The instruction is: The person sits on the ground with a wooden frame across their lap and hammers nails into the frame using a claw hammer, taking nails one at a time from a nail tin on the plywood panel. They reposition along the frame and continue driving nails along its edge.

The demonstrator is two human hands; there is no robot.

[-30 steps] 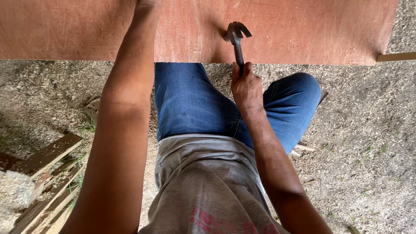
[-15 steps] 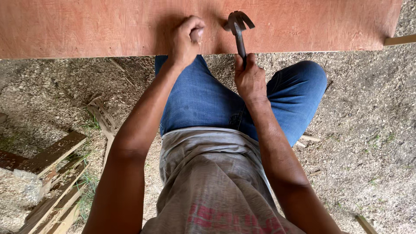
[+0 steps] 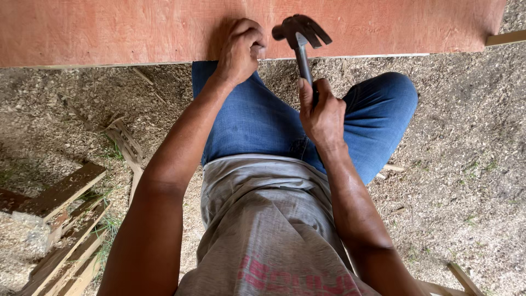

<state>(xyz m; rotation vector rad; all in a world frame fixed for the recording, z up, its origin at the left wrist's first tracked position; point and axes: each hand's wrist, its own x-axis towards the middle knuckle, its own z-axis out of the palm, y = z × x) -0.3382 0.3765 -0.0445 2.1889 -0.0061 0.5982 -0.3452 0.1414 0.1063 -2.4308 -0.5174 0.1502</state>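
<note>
Head view, reddish plywood sheet (image 3: 109, 27), sawdust-strewn ground (image 3: 466, 164), right hand (image 3: 323, 115) fingers grasping claw hammer (image 3: 300, 34), left hand (image 3: 239, 46) clenched

Plywood board (image 3: 137, 27), top of frame: reddish-brown, faint grain. Hammer (image 3: 300, 41): dark grey. Jeans (image 3: 257, 118) blue; shirt (image 3: 263, 230) grey, red print.

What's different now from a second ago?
The left hand has drawn back from far across the reddish board to its near edge, fist curled beside the hammer head. The right hand keeps its hold on the handle; the board stays put.
</note>
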